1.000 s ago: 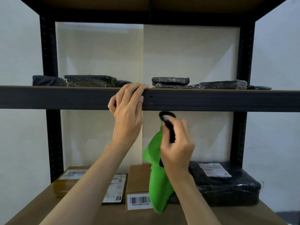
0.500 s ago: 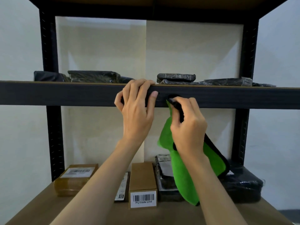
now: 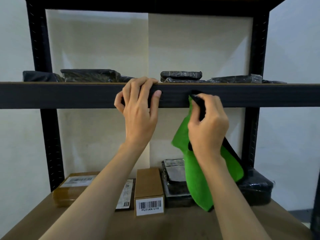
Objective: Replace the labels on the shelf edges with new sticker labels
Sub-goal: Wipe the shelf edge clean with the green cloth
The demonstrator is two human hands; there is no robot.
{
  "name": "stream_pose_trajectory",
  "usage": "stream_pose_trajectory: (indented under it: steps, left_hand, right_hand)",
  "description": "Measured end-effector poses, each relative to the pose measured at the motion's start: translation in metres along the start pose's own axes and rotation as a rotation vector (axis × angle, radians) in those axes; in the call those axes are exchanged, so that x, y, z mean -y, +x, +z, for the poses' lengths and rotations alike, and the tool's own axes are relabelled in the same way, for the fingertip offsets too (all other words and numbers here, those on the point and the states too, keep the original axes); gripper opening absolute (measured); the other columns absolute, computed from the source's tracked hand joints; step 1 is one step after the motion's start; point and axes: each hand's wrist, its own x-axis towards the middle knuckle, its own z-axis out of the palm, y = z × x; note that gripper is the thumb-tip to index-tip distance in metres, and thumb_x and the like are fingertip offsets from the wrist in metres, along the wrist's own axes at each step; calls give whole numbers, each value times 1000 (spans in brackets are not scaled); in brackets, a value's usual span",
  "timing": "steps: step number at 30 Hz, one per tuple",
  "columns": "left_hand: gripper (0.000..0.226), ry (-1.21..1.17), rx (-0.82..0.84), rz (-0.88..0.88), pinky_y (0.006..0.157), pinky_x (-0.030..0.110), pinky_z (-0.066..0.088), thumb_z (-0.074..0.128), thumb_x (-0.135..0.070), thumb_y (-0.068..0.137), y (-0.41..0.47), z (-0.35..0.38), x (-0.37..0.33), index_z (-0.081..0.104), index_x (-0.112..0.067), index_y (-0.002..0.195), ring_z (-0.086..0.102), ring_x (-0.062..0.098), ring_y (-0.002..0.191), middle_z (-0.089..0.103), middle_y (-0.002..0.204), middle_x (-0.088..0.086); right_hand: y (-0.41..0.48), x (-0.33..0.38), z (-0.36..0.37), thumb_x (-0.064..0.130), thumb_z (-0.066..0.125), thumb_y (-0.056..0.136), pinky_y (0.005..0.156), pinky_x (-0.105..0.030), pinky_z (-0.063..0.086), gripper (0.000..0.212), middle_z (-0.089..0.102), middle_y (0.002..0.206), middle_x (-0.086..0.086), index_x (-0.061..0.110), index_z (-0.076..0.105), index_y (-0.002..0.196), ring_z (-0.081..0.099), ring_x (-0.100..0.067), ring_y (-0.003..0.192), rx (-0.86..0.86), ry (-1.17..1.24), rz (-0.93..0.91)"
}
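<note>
right hand (image 3: 207,125) clamped round a green microfibre cloth with black trim (image 3: 195,170), cloth's top corner up against the dark metal shelf-edge beam (image 3: 69,96); contact looks likely, hard to confirm. left hand (image 3: 138,108) just beside it, gripping the beam: fingers hooked over the top, thumb on the front face. brown cardboard boxes (image 3: 149,182) on the shelf below.

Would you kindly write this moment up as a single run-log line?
left hand: grips shelf edge | right hand: presses green cloth against shelf edge | green cloth: rest hangs below
</note>
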Motion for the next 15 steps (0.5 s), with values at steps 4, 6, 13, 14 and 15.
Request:
stream_pose_trajectory:
  steps: [4,6,13,14,15]
  left_hand:
    - [26,-5,-6,-12,95,33,20,46,-26,97,0,0,-1,63,-14,113,39,13,116,58,113,1]
    - [26,-10,-6,-23,95,34,20,46,-26,97,0,0,-2,64,-15,113,40,14,116,58,114,1]
    - [22,-27,-3,-1,92,32,19,49,-22,96,0,-3,-1,63,-14,112,39,13,115,58,113,2]
    - [22,-27,-2,2,92,32,19,49,-21,96,1,-3,-1,63,-14,112,39,13,114,58,113,2]
    - [22,-23,0,2,92,32,19,49,-21,96,1,-3,-1,63,-14,112,39,13,114,58,113,2]
  right_hand:
    - [-9,18,12,-5,60,83,65,-17,38,12,62,87,-14,-2,62,95,57,-17,69,7,32,23]
    - [-16,27,17,-5,59,81,62,-23,41,15,61,87,-13,-1,62,96,60,-25,72,81,47,-24]
    - [-6,14,9,-6,62,81,65,-17,40,15,63,85,-13,-2,63,96,61,-23,70,28,26,-24]
    - [-9,17,12,-6,62,81,65,-14,38,14,62,84,-13,-2,63,95,60,-21,69,1,32,-1]
    - [-12,22,15,-7,62,81,66,-13,37,14,62,84,-13,-3,63,94,59,-21,68,-2,42,5]
